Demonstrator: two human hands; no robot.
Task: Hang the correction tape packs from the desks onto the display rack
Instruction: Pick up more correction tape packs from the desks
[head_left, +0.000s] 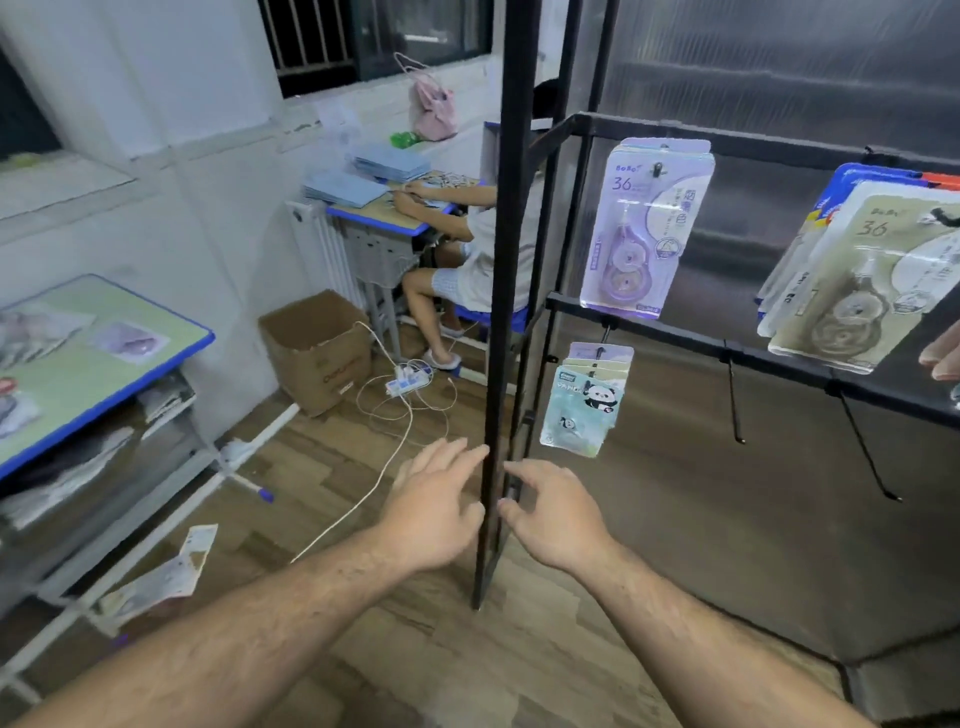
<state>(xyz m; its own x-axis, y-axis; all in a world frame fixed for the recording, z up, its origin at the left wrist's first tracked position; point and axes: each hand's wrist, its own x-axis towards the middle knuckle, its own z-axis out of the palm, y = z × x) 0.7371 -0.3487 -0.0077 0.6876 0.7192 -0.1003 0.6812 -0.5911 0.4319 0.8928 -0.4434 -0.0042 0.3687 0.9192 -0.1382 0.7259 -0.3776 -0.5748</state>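
Note:
The black display rack stands in front of me, its upright post between my hands. My left hand is open with spread fingers left of the post and holds nothing. My right hand is open to the right of the post, fingers loosely bent and empty. Purple correction tape packs hang on an upper hook. Panda packs hang on a lower one. Beige packs hang at the right. More packs lie on the green desk at the left.
Two packs lie on the wooden floor under the desk. A cardboard box, a power strip and white cables sit on the floor behind. A person sits at a far desk. Another hand shows at the right edge.

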